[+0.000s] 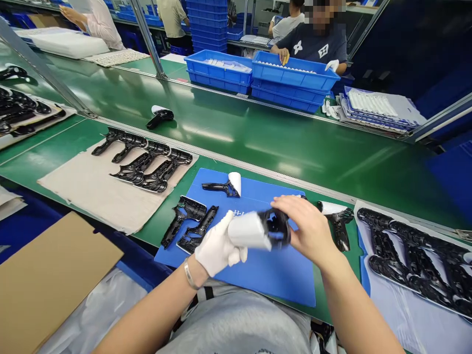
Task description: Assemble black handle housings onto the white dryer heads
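My left hand [217,246], in a white glove, grips the white end of a handheld device part [250,230]. My bare right hand [308,227] curls over the part's black head [276,227]. Both hands hover above a blue mat [273,275]. On the mat lie two black shell halves [190,223] to the left and a black and white part [225,186] at the back. Another black and white part [336,221] lies just right of my right hand.
A beige cloth [92,189] at left carries several black shells [142,164]. More black shells [416,255] fill a sheet at right. One assembled device [159,117] lies on the green conveyor [258,137]. Blue bins [291,78] and a seated person are across; cardboard [47,275] sits near left.
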A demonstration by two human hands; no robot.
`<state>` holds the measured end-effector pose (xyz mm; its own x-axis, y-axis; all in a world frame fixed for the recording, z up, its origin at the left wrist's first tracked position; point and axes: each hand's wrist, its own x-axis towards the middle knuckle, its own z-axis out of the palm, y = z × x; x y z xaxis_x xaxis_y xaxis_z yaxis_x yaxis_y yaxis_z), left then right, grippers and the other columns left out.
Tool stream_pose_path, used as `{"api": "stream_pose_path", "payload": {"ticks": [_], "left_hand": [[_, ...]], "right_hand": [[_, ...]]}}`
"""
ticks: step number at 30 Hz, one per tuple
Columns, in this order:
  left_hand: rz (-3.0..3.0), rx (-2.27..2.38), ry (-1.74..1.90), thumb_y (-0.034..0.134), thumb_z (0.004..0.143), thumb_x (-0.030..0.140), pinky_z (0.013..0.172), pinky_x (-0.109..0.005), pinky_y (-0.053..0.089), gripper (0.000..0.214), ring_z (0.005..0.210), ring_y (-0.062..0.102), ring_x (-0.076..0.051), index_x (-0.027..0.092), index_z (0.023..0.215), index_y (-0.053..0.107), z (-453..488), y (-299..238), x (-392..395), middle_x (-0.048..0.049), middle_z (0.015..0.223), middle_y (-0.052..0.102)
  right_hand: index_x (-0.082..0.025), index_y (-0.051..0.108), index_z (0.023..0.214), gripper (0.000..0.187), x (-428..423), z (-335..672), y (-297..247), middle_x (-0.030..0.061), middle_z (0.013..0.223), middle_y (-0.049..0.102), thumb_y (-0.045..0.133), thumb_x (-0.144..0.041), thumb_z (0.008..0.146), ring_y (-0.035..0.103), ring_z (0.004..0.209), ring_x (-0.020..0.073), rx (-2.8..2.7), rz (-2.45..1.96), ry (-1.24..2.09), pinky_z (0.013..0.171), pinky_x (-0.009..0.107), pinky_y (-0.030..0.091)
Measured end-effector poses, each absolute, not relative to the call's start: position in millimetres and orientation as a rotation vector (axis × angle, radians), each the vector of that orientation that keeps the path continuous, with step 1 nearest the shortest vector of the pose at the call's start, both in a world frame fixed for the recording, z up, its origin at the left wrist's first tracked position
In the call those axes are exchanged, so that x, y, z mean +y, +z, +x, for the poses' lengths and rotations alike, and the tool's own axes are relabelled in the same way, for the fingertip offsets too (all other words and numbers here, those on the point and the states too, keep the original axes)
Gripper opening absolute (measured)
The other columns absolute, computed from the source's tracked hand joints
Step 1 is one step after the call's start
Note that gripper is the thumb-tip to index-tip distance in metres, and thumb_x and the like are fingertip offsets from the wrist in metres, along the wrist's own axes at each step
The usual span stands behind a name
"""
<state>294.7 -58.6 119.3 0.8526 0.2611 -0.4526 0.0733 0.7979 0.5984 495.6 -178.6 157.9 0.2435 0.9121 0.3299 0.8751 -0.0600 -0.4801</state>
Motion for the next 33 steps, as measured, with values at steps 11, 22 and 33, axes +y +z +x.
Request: {"api": "stream_pose_path", "payload": {"ticks": [11, 22, 33], "left_hand": [[1.733, 1.365, 0.389, 0.068, 0.074, 0.047, 0.099, -0.052, 0.044, 0.056, 0.109, 0.059, -0.034, 0.018, 0.12, 0.058, 208, 76, 37, -0.0144, 0.123, 0.061], [2.098, 1.655, -0.074, 0.053, 0.085, 0.048, 0.089, -0.05, 0.049, 0.062, 0.113, 0.06, -0.042, 0.01, 0.134, 0.053, 192, 49, 44, -0.0226, 0.116, 0.064], [1.873, 1.581, 0.07, 0.064, 0.073, 0.036, 0.083, -0.051, 0.049, 0.028, 0.093, 0.067, -0.039, 0.018, 0.095, 0.061, 183, 42, 50, -0.0133, 0.092, 0.071]], "right_hand": [[-0.014, 0.063, 0.115, 0.024, -27, 701, 88, 0.0061, 0.108, 0.067, 0.063, -0.031, 0.098, 0.068, 0.086, 0.0176, -0.407, -2.435, 0.53, 0.073, 0.034, 0.06], [-0.016, 0.06, 0.126, 0.034, 3, 725, 65, 0.0121, 0.131, 0.059, 0.065, -0.031, 0.096, 0.062, 0.112, 0.0268, -0.225, -2.635, 0.291, 0.094, 0.048, 0.054], [-0.026, 0.066, 0.12, 0.04, -37, 486, 60, 0.004, 0.124, 0.069, 0.071, -0.015, 0.081, 0.061, 0.118, 0.0223, -2.126, -1.585, 0.603, 0.107, 0.039, 0.045]]}}
